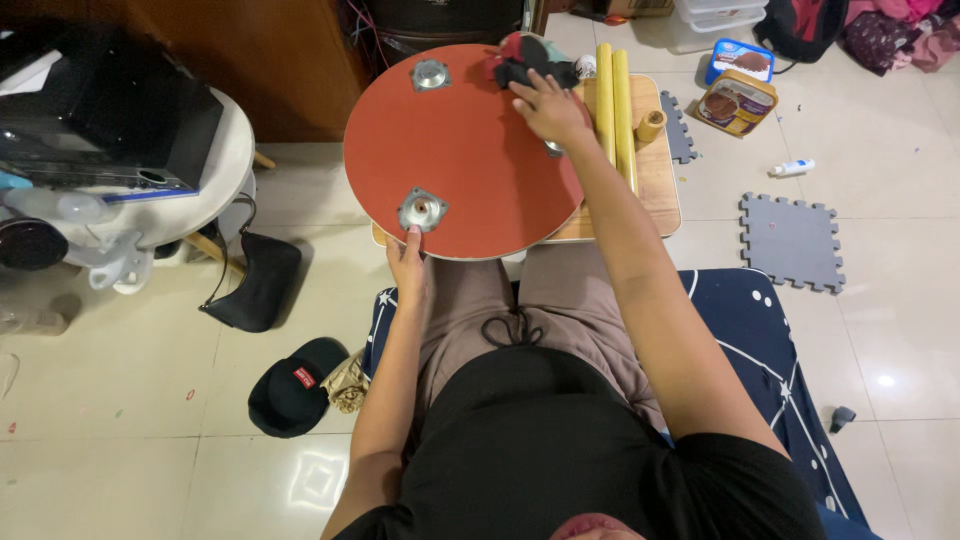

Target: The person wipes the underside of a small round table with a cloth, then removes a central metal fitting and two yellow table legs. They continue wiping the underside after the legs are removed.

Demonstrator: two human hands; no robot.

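A round red board (470, 150) lies upside down on a small wooden table (655, 185), with metal mounting plates (422, 210) bolted to it. My left hand (408, 262) grips the near rim of the board just below one plate. My right hand (548, 108) reaches across the board's far right side, fingers spread over a third plate that it mostly hides. Two yellow cylinders (613, 100) lie side by side on the table, right of that hand. A dark red and black cloth item (528, 58) sits at the board's far edge.
A white round stand (205, 205) with a black appliance stands at left. A black bag (258, 285) and black cap (295, 385) lie on the tiled floor. Grey foam mats (792, 240), an ice cream tub (737, 102), a small white bottle (792, 168) lie right. I sit on a dark blue mat (760, 330).
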